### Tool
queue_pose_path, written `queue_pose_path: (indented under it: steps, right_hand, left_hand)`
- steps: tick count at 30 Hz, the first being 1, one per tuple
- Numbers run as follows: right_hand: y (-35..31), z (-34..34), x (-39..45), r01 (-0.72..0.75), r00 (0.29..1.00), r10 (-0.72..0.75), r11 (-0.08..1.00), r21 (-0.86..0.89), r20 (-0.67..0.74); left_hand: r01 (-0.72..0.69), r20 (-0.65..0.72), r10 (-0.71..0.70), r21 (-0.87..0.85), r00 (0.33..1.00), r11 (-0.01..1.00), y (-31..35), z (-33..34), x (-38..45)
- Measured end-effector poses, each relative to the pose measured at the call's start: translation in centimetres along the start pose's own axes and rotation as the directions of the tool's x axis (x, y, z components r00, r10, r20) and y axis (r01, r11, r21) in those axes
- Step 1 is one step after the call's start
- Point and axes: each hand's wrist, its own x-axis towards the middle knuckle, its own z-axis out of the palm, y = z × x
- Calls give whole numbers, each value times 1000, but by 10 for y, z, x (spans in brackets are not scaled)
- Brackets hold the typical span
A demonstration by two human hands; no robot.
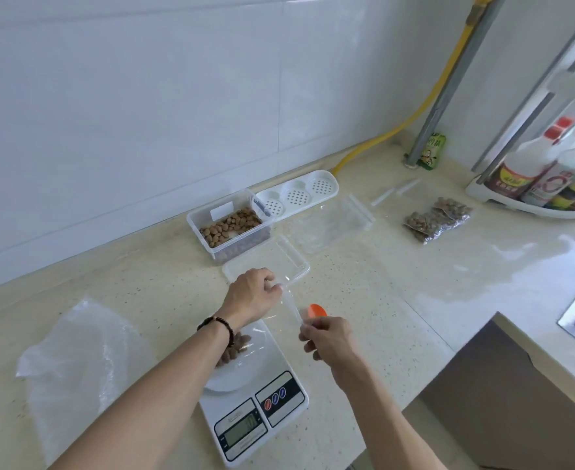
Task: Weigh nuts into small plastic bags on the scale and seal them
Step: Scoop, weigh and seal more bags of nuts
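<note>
A small clear zip bag (287, 312) was stretched between both hands just above the far edge of the digital kitchen scale (250, 395), its strip-like mouth running from one hand to the other; holding it there probably kept the opening taut, either for filling or for pressing the seal closed, though which could not be told. The left hand (250, 295) pinched the far end of the mouth, fingers curled on the plastic. The right hand (326, 337) pinched the near end and also held an orange spoon (317, 311), whose bowl stuck out past the fingers, presumably kept ready for scooping. Below the left wrist some nuts (237, 347) lay on the scale's round platter, seemingly inside the lower part of the bag, so the weight could be read on the display, whose digits were too blurred to read. Behind the hands lay a clear lid (292, 257), and past it the open tub of nuts (228, 225), within easy reach. Further right two filled bags (436, 218) rested together, likely finished portions set aside. A crumpled plastic sheet (76, 361) lay left of the scale.
</note>
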Motion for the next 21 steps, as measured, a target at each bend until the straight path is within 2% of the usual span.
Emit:
queue_pose_path:
  steps: [5, 10, 12, 15, 18, 21]
  right_hand:
    - [-25, 6, -5, 79, 995, -87, 989, 128, 56]
    - [-57, 16, -16, 128, 984, -159, 945, 302, 80]
    - [-67, 18, -21, 188, 975, -212, 943, 276, 60]
    - [-80, 21, -29, 306, 950, -312, 941, 147, 17]
    - [-92, 21, -38, 383, 923, -382, 916, 117, -35]
    - [-104, 17, -51, 466, 882, -470, 879, 106, 20]
  left_hand:
    - [-18, -120, -17, -285, 993, 958, 0, -41, -16]
    - [-94, -241, -10, -417, 971, 904, 8, -74, -37]
    - [-124, -288, -5, -427, 958, 896, 12, -82, -45]
    - [-157, -331, 8, -427, 944, 890, 19, -92, -57]
    - [-188, -370, 12, -442, 929, 877, 22, -100, -67]
    - [-248, -418, 43, -449, 907, 858, 27, -107, -76]
